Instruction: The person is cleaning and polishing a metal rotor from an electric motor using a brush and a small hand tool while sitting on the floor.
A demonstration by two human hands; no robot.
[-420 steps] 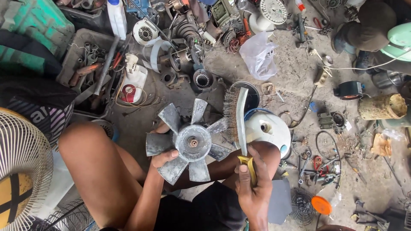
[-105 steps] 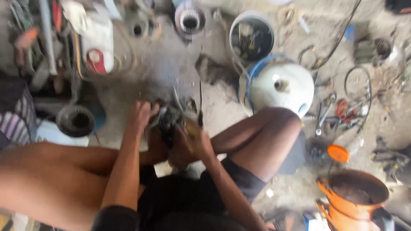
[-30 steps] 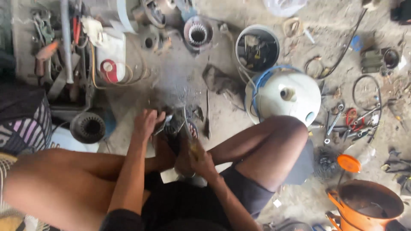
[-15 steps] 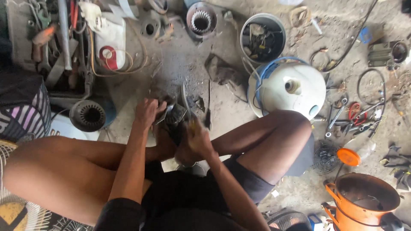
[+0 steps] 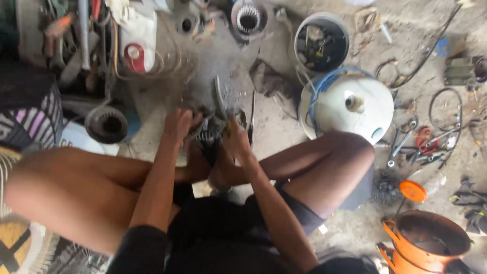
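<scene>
We sit on workshop floor (image 5: 284, 127), knees wide. Grey fan part (image 5: 209, 133) pinned on floor between our feet, near floor's middle. Left hand (image 5: 177, 124) curls over part's left side, grip closed on it. Right hand (image 5: 234, 136) holds brush (image 5: 219, 99) by handle, grip closed, bristle end blurred. Both forearms angle inward and down, wrists bent. To work well: hold part steady, use short strokes away from fingers.

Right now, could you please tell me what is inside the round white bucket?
The round white bucket holds dark jumbled small parts, too blurred to identify; anything beneath them is covered.
</scene>
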